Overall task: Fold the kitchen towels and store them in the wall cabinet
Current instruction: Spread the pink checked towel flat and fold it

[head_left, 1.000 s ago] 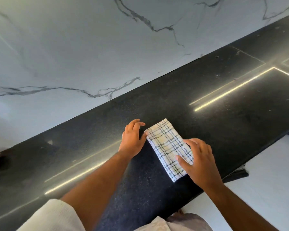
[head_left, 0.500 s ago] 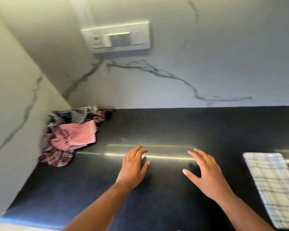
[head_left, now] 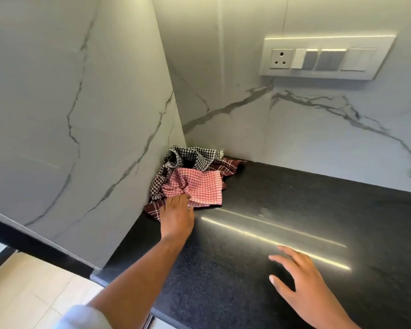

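Lying crumpled, red-checked towel [head_left: 195, 186]; left hand [head_left: 177, 216] fingers on it, grip unclear; right hand [head_left: 301, 288] spread.

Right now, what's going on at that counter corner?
A person is working bare-handed at a black speckled stone countertop. The left hand reaches into the corner and touches the near edge of a crumpled red-and-white checked towel, which lies on top of a heap with a black-and-white checked towel and a dark maroon plaid towel. Whether it has gripped the cloth cannot be told. The right hand is open over bare counter, holding nothing. The heap is unfolded.
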The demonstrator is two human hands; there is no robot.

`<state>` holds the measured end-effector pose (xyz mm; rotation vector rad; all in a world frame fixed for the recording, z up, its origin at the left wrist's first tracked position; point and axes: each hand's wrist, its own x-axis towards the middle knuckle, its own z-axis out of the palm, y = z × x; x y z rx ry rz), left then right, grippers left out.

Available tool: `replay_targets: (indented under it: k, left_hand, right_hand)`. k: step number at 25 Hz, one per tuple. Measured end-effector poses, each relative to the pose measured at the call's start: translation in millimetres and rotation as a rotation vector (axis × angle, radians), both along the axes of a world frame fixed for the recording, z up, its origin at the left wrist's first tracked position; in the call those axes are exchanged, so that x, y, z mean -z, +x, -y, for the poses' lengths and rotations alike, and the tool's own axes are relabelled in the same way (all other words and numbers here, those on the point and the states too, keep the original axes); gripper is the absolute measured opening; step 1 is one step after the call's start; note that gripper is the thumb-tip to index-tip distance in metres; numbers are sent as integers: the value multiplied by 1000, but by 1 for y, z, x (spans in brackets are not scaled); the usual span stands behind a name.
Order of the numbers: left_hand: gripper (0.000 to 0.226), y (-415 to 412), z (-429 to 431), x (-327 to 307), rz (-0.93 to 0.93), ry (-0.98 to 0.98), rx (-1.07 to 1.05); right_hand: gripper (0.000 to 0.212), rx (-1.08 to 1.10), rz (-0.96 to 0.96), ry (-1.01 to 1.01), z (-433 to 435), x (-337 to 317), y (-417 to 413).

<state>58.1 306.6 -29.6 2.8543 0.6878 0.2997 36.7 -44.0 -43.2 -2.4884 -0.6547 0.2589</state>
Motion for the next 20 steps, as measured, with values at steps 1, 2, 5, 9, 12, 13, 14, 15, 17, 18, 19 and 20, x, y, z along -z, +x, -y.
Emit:
replay_targets:
  k: [1, 2, 5, 9, 12, 13, 14, 15, 17, 18, 19, 20]
  left_hand:
    - [41, 8, -10, -1, -34, 69, 8]
    - [44, 16, -17, -1, -74, 152, 39]
    - [44, 42, -27, 0, -206, 367, 156]
    - [22, 64, -27, -6, -181, 325, 112]
    - [24, 62, -11, -27, 38, 91, 83]
    - [21, 57, 1, -35, 154, -39, 113]
    - [20, 49, 12, -44, 253, -170, 173]
    - [20, 40, 25, -52, 315, -276, 248]
    - [21, 17, 62, -70, 365, -388, 402]
    - [20, 6, 82, -76, 370, -387, 483]
    - [20, -5, 102, -79, 367, -360, 571]
    - [21, -14, 120, -80, 352, -326, 660]
  right_hand:
    - [41, -8, -11, -5, -6, -1, -2]
    - [41, -11, -20, -12, -10, -1, -4]
    - [37, -15, -55, -44, -5, -4, -9]
    - [32, 26, -94, -79, 17, -10, -10]
    - [28, 65, -123, -44, 26, -17, -3]
    - [30, 70, -128, -28, 28, -21, 0]
    - [34, 77, -123, 1, 27, -25, 2]
    - [42, 90, -91, 61, 24, -28, 4]
    - [66, 111, 22, 197, 17, -38, 6]
    - [82, 121, 80, 241, 13, -47, 8]
    - [97, 129, 145, 269, 10, -53, 12]
    - [104, 123, 214, 274, 7, -60, 16]
